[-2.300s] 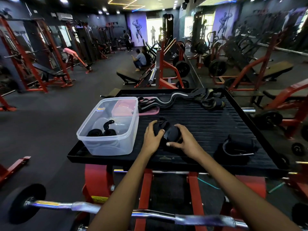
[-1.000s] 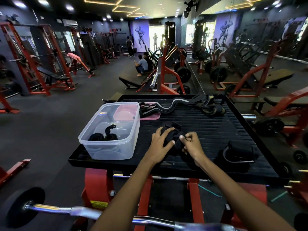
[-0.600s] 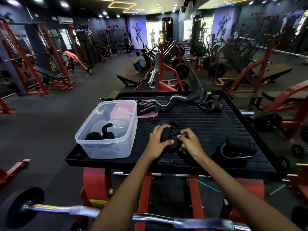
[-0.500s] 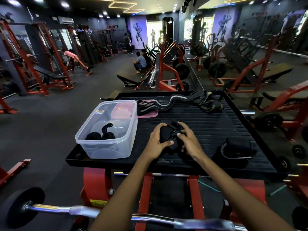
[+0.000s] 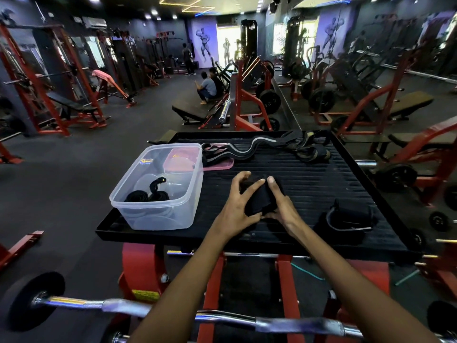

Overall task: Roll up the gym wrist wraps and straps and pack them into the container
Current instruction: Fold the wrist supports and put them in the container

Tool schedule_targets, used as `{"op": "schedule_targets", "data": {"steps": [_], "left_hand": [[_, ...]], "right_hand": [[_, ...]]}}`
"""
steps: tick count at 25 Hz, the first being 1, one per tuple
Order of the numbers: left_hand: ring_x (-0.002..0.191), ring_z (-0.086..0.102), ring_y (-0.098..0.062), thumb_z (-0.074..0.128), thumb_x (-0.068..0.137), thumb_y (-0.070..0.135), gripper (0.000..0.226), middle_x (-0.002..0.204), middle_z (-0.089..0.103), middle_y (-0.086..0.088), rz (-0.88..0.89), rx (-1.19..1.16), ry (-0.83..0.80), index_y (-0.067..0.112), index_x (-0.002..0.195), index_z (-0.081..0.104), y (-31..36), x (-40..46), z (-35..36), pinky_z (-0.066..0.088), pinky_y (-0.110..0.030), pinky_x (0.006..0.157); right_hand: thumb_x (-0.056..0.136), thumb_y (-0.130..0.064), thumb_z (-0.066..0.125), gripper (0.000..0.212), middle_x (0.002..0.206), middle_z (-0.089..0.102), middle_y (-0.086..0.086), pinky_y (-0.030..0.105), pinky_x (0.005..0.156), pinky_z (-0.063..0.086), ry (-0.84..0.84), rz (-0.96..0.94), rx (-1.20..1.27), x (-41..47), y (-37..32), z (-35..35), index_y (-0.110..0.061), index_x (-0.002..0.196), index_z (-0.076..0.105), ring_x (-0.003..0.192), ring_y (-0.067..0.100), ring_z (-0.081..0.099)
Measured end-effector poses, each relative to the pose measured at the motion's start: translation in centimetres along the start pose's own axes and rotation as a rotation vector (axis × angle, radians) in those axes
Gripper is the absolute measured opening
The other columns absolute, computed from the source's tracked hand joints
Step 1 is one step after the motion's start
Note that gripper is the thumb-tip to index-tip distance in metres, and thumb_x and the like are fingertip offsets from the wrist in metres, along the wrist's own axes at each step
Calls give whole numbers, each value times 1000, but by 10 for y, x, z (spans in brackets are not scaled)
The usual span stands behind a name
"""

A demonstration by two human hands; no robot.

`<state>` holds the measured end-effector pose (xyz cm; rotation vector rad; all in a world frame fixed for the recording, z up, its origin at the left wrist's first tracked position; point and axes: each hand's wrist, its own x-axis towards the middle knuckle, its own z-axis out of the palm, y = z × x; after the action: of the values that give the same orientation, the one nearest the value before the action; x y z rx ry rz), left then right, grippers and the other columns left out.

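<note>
Both hands grip a black wrist wrap [image 5: 259, 198] rolled into a thick bundle on the black ribbed platform [image 5: 309, 184]. My left hand [image 5: 236, 210] clasps its left side with fingers over the top. My right hand [image 5: 282, 206] holds its right side, index finger stretched up along it. To the left stands a clear plastic container [image 5: 158, 189] with two black rolled straps [image 5: 147, 194] inside. A long grey-striped wrap [image 5: 237, 151] and tangled black straps [image 5: 309, 148] lie along the far edge. A black cuff strap [image 5: 346, 216] rests at the right.
A pink lid [image 5: 217, 164] lies behind the container under the striped wrap. A chrome curl bar [image 5: 148, 308] crosses below the platform near me. Red gym machines surround the platform, and people sit and stand far off on the gym floor.
The bundle has been rolled tighter between my hands. My left fingers have closed over its top and my right index finger now lies straight along its right side.
</note>
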<state>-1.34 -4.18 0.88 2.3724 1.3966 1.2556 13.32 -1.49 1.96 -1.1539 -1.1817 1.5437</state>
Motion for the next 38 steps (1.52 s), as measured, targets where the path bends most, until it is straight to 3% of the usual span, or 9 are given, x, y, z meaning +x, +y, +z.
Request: {"op": "schedule_targets", "data": {"steps": [4,8,11,13,16,20,25,33,38], "left_hand": [[140,18,-13,78,71,18,81,148,13,-6,11,-39,-52,30,140,37,-5,0,2,15,-14,115],[130,42,-7,58,78,54,78,139,41,3,-505,-591,14,30,145,24,10,4,-2,35,-18,105],[106,60,-2,33,96,49,39,118,61,6,-763,-909,-48,28,123,52,12,7,-4,46,-25,95],[107,60,-13,36,95,47,36,118,63,0,-883,-1068,-74,27,116,57,5,6,-6,43,-38,100],[100,62,-23,46,93,33,28,110,64,-9,-927,-1237,14,15,109,59,1,5,-9,49,-44,91],[99,62,-19,58,87,23,16,103,67,-6,-877,-965,37,18,101,63,-4,2,-8,48,-40,94],[114,57,-21,62,63,32,71,125,59,-7,-787,-893,-187,15,130,45,-1,-1,-2,47,-39,97],[116,57,-20,51,74,37,59,125,59,-8,-707,-684,-162,16,129,48,0,-2,-1,48,-39,96],[114,54,-17,60,74,31,65,126,55,-6,-786,-842,-184,15,133,37,4,-1,-6,41,-38,102]], "right_hand": [[87,-47,55,45,110,70,13,39,80,54,-52,-4,185,-2,-2,-5,-12,113,65,101,25,66],[92,-31,53,30,108,69,12,36,76,53,-38,-75,259,-2,-3,2,-11,110,64,95,22,65],[92,-19,54,25,104,71,7,32,75,56,-72,-151,274,-2,-2,6,-9,113,62,92,17,69],[91,-15,56,27,102,71,7,29,73,57,-103,-160,268,-2,-1,6,-7,115,60,91,18,68],[87,-21,61,26,100,72,4,25,74,56,-152,-143,234,-1,0,1,-10,110,63,93,16,67],[84,-30,62,29,105,72,4,26,84,54,-224,-73,115,0,4,2,-12,107,67,100,17,66],[84,-25,64,27,105,72,11,36,93,50,-155,-65,102,5,4,-5,-8,105,69,101,24,67],[79,-32,72,27,102,73,11,41,94,51,-25,-42,40,7,7,-5,-13,97,72,97,25,69],[80,-43,68,31,103,73,9,33,89,52,-17,-36,-42,0,3,1,-17,97,73,94,19,70]]}}
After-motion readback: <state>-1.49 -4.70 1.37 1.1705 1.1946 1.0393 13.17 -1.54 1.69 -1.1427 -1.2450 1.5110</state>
